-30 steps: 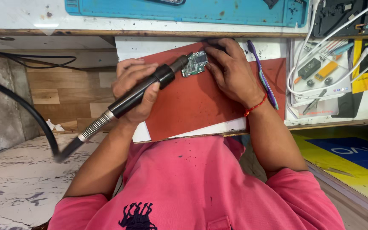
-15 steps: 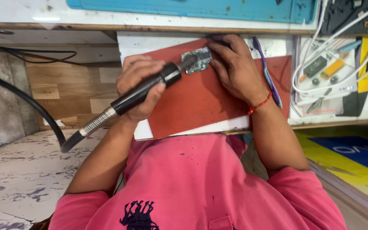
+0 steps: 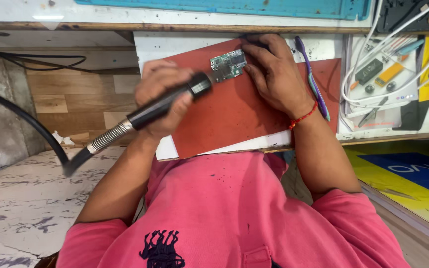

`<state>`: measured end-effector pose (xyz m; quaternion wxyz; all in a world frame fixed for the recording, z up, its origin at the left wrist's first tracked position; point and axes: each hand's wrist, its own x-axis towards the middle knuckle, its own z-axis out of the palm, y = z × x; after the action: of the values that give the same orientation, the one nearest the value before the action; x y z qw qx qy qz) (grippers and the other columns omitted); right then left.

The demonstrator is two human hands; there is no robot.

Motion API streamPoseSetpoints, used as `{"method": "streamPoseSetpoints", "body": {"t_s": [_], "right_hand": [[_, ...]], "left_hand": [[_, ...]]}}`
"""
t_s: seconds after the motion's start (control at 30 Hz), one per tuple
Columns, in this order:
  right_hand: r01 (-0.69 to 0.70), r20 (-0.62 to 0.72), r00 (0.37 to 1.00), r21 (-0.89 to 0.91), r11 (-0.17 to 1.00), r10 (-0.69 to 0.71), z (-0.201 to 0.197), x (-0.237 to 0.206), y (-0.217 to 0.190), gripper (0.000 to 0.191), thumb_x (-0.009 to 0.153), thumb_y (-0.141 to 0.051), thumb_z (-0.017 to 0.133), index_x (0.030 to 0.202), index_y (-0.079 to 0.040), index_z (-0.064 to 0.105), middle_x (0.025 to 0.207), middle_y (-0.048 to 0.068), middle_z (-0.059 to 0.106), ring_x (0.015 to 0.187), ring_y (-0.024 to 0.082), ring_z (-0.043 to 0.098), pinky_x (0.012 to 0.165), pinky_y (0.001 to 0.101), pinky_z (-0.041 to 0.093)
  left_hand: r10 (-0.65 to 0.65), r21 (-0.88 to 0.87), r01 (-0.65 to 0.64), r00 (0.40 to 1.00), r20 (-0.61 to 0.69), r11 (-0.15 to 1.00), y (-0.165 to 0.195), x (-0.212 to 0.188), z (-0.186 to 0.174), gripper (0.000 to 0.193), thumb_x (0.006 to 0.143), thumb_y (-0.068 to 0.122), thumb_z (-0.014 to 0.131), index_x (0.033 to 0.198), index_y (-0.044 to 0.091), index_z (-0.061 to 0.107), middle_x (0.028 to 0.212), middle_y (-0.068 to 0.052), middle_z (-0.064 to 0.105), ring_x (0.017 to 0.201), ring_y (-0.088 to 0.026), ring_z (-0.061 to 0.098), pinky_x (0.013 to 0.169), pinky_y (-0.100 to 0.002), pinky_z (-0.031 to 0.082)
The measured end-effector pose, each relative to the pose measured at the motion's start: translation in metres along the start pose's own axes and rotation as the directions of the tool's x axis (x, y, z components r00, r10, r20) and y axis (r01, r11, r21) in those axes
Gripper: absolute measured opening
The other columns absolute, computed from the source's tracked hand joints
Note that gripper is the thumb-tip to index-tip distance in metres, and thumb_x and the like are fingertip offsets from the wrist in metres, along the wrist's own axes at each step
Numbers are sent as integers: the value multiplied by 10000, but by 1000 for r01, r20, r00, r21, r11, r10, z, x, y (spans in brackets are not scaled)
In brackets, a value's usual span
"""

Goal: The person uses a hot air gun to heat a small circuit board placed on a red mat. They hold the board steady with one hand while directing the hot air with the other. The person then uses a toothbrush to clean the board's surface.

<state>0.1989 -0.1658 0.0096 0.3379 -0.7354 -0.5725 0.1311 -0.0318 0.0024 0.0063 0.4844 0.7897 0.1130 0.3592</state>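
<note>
**Hot-air wand over board, on red mat**

Left hand (image 3: 161, 101) is wrapped tight round a black cylindrical wand (image 3: 167, 103); metal nozzle tip sits just beside the board (image 3: 228, 65). A ribbed steel spring collar runs from the wand's rear into a thick black hose (image 3: 21, 116), which is cut off at the left edge.

The board is small, green, roughly rectangular, densely populated, with silver shields. It lies flat at the far middle of the mat (image 3: 234, 111) and is pinned at its right edge by the fingers of the right hand (image 3: 274, 74). Nothing is clasped by that hand; fingers are pressed down. A red thread band is worn at the wrist.

The mat is matte red, rubbery-looking, laid on a white scuffed tray (image 3: 175, 42).

A purple toothbrush (image 3: 313, 79) lies along the right mat edge, far-to-near.

Right of it: white cables (image 3: 373, 74) looped over a tray holding an orange oblong and a black oblong; details too small to resolve. A yellow-and-black label is seen far right, a yellow sheet with a blue panel near right. A teal mat (image 3: 224, 7) is cut off at the far edge.

The near view is blocked by a pink shirt (image 3: 224, 213).
</note>
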Motion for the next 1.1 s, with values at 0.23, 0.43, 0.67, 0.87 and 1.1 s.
{"method": "streamPoseSetpoints", "body": {"t_s": [0.23, 0.43, 0.67, 0.87, 1.1], "right_hand": [[14, 2, 1000, -25, 1000, -14, 0, -1, -1, 380, 971, -48, 769, 1334, -9, 661, 1365, 189, 571, 1267, 392, 548, 1098, 452, 463], [26, 2, 1000, -20, 999, -26, 0, -2, -4, 457, 970, -58, 764, 1401, -19, 618, 1375, 189, 562, 1280, 402, 538, 1111, 466, 447], [33, 18, 999, -84, 996, -32, 1, -2, -5, 422, 970, -63, 741, 1380, -60, 637, 1403, 187, 549, 1305, 403, 519, 1124, 487, 416], [35, 14, 999, -63, 997, -34, 1, -3, -1, 420, 967, -65, 758, 1369, -45, 640, 1387, 185, 555, 1296, 403, 524, 1120, 483, 421], [7, 9, 1000, -13, 1000, -7, 3, -5, 4, 385, 968, -48, 769, 1333, -9, 652, 1375, 198, 562, 1283, 403, 537, 1110, 454, 458]], "left_hand": [[67, 4, -68, 998, 20, 998, 0, 2, -4, 340, 960, 347, 707, 1107, 40, 701, 1058, -135, 763, 1026, -256, 703, 1048, -424, 486], [-6, 14, 7, 996, -94, 1000, 0, 0, 1, 318, 988, 331, 714, 1139, 52, 702, 1110, -142, 751, 1114, -281, 647, 1047, -403, 495], [4, 13, -3, 998, -58, 1000, -1, 0, 4, 332, 997, 338, 732, 1153, 47, 702, 1125, -122, 753, 1104, -292, 669, 1038, -418, 512], [69, 57, -68, 998, -7, 996, 1, 3, 1, 341, 946, 321, 730, 1128, 34, 701, 1104, -132, 762, 1043, -288, 689, 1032, -419, 495], [4, 18, -2, 997, -76, 1000, 1, 0, 3, 320, 971, 291, 735, 1132, 16, 705, 1120, -138, 760, 1087, -294, 668, 1055, -423, 496]]}}
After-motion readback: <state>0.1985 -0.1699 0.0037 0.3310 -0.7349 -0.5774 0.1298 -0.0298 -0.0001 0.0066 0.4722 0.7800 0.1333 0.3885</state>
